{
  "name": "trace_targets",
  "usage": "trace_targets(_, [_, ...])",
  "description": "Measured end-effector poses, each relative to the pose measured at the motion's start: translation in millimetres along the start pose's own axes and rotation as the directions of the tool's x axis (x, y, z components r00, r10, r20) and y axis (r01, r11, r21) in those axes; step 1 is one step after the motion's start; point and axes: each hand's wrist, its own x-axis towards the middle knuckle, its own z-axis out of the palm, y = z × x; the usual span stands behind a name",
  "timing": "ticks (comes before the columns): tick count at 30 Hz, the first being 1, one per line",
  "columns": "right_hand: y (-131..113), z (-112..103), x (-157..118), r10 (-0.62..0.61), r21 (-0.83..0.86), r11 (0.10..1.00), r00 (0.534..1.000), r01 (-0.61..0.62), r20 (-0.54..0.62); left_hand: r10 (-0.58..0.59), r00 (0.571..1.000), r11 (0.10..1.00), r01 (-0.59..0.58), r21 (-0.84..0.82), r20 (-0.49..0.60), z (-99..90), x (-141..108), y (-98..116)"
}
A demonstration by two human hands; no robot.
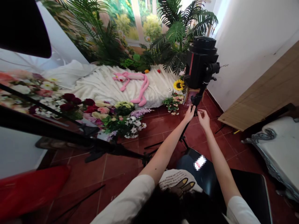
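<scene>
A black studio light (198,63) sits on top of a thin black stand (196,99), right of the middle. My left hand (190,114) is closed around the stand just below the light's mount. On the right side of the stand, my right hand (204,118) has its thumb and fingertips pinched together near a small dark knob on the pole. Whether those fingertips grip the knob is too small to tell.
A pink plush toy (135,77) lies on white draped cloth (105,85), with flowers before it. Another black stand (93,143) slants across the left. A black chair (252,189) is near my body. A white sofa (280,146) stands right.
</scene>
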Motion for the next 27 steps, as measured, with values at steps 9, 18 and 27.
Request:
trace_targets(9, [1, 5, -9, -0.066, 0.04, 0.997, 0.997, 0.065, 0.027, 0.231, 0.968, 0.937, -0.249, 0.245, 0.099, -17.3, 7, 2])
trace_targets(18, [-3, 3, -7, -0.003, 0.124, 0.992, 0.999, -0.003, 0.054, 0.282, 0.959, 0.923, -0.269, 0.275, -0.008, -6.1, 15, 27])
trace_targets(27, [-3, -1, -8, 0.01, 0.08, 0.997, 0.999, -0.014, 0.047, 0.304, 0.948, 0.937, -0.28, 0.209, -0.089, 8.1, 33, 52])
